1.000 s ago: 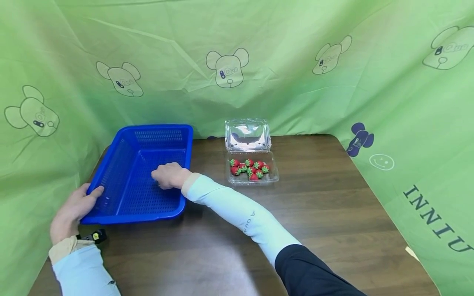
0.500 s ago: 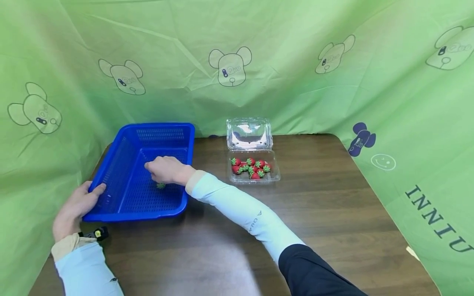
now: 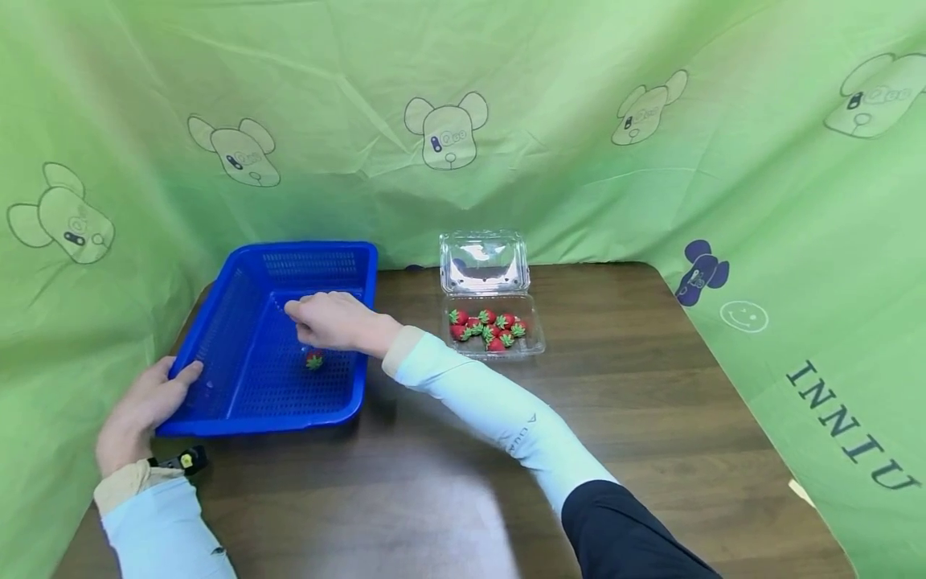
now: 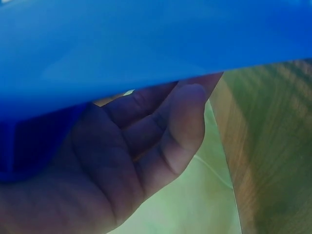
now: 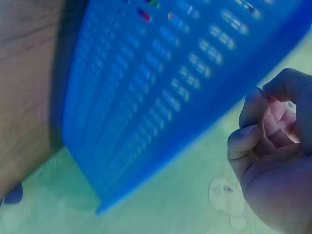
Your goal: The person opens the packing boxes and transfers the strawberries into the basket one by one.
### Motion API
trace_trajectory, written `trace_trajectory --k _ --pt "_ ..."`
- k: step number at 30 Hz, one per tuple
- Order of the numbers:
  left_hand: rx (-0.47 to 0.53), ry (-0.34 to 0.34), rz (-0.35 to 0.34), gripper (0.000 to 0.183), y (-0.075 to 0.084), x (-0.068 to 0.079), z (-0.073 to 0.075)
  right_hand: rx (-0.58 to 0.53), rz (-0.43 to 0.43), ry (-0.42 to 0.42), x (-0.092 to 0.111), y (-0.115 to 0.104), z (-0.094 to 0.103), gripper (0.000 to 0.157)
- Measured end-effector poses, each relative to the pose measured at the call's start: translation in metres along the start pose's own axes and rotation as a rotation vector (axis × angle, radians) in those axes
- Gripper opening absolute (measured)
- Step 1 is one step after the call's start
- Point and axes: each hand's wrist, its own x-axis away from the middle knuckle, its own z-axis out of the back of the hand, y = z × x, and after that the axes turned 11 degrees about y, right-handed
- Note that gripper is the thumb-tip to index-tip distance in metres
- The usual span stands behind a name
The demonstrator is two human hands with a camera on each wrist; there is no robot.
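Observation:
A blue plastic basket with slotted walls lies at the left of the table. My left hand grips its near left rim, thumb over the edge; in the left wrist view the fingers are bent beneath the blue rim. One strawberry with green leaves rests on the basket floor. Above it and apart from it hovers my right hand, fingers loosely curled; the right wrist view shows nothing between them. Several strawberries lie in a clear plastic clamshell box, its lid raised.
The clamshell stands at the back of the wooden table, right of the basket. A green printed cloth hangs behind and along both sides. By the left wrist is a small black device.
My right hand has let go of the strawberry, which now shows on the basket floor, and has drawn up and slightly right. The left hand stays on the rim.

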Motion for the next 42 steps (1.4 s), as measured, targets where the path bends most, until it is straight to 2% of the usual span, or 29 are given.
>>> trace_trajectory --k 8,12,16,24,32,38,42 --pt "0.035 -0.008 0.010 0.068 -0.002 0.004 -0.001 0.002 -0.013 0.041 0.023 0.022 0.026 0.014" --pt "0.024 -0.005 -0.011 0.068 0.000 0.001 0.002 0.042 -0.043 0.067 0.035 0.036 0.039 0.011" --pt "0.017 0.004 -0.029 0.068 0.002 0.000 0.003 0.064 -0.075 0.091 0.049 0.050 0.047 0.009" --pt "0.020 0.001 -0.010 0.070 0.000 0.000 0.003 0.068 -0.112 0.148 0.079 0.075 0.059 0.012" --pt "0.036 -0.022 0.014 0.074 -0.001 0.001 0.001 0.103 -0.173 0.105 0.110 0.095 0.064 0.010" --pt "0.028 0.000 -0.016 0.071 -0.002 0.002 0.000 0.103 -0.237 0.061 0.129 0.112 0.062 0.011" --pt "0.031 -0.001 -0.029 0.069 -0.002 0.001 0.000 0.104 -0.268 0.000 0.142 0.121 0.058 0.013"
